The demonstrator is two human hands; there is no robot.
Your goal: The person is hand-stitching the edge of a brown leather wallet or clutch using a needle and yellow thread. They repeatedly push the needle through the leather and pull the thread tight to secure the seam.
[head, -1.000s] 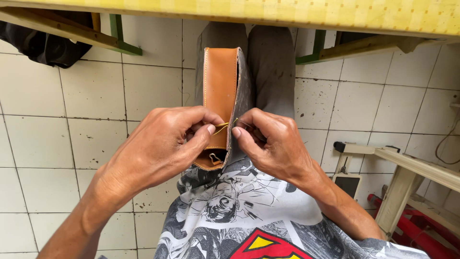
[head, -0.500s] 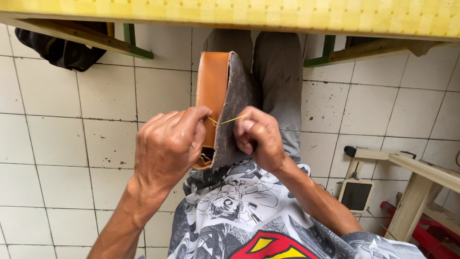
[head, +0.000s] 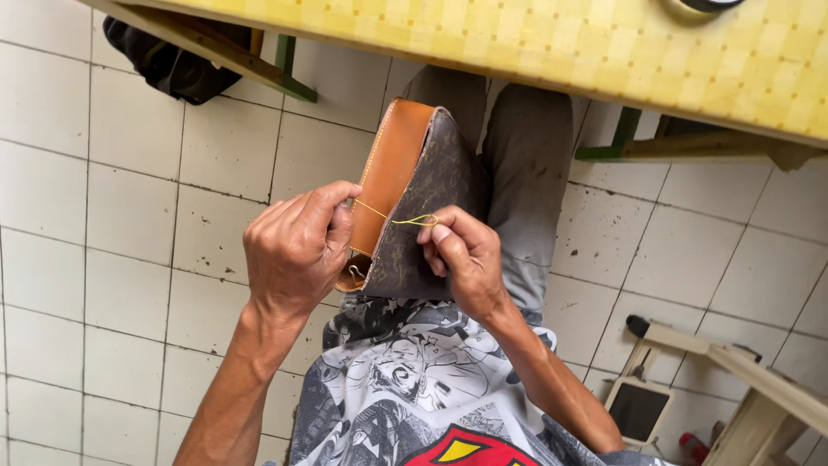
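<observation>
A leather bag piece [head: 412,197] stands on my lap, tan leather on its left face and dark brown patterned material on its right. A row of yellow stitches runs along the tan edge. My left hand [head: 297,246] grips the tan side, fingertips pinching a yellow thread [head: 385,215]. My right hand [head: 459,256] presses on the dark side and pinches the same thread, which loops over the seam between both hands.
A yellow woven-pattern tabletop [head: 552,43] spans the top above my knees, on green and wooden legs [head: 285,65]. A dark cloth bundle [head: 168,60] lies on the white tiled floor [head: 95,259] at upper left. A wooden stool [head: 759,388] stands at lower right.
The bag piece has tilted and shifted right in view. My hands moved slightly apart, and the yellow thread now shows as a longer loop across the seam.
</observation>
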